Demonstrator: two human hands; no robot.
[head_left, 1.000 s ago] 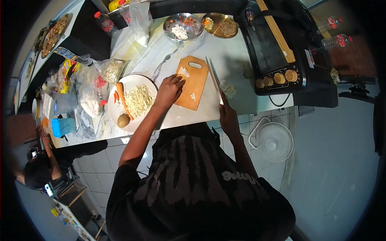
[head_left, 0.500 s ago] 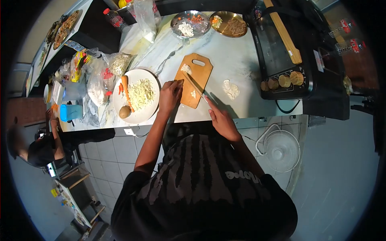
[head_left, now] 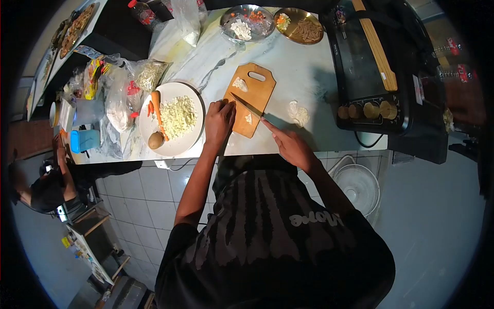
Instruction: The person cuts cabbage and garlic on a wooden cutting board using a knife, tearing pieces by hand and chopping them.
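My right hand [head_left: 293, 147] is wrapped round the handle of a knife [head_left: 247, 105], whose blade slants across a wooden cutting board [head_left: 262, 95]. At the board's left edge, my left hand [head_left: 219, 123] has its fingers curled down; whatever they grip is hidden. Pale, thin food pieces [head_left: 240, 84] lie near the top of the board, and a smaller pale piece [head_left: 248, 118] is below the blade. Left of my left hand stands a white plate [head_left: 177, 148] with chopped pale bits [head_left: 181, 118], a carrot [head_left: 156, 100], small red chilies [head_left: 150, 108] and a brown round vegetable [head_left: 156, 140].
Pale scraps [head_left: 298, 113] lie right of the board. A black toaster oven [head_left: 355, 95] bounds the right side. Two metal plates, one with chopped food [head_left: 241, 30], one with brown strips [head_left: 307, 32], stand behind. Plastic bags [head_left: 121, 110] and a blue container [head_left: 85, 140] are left. Another person [head_left: 51, 188] is far left.
The view has shifted slightly. The knife's tip has moved a little lower and left on the board, and my right hand has turned somewhat. My left hand stays at the board's edge.
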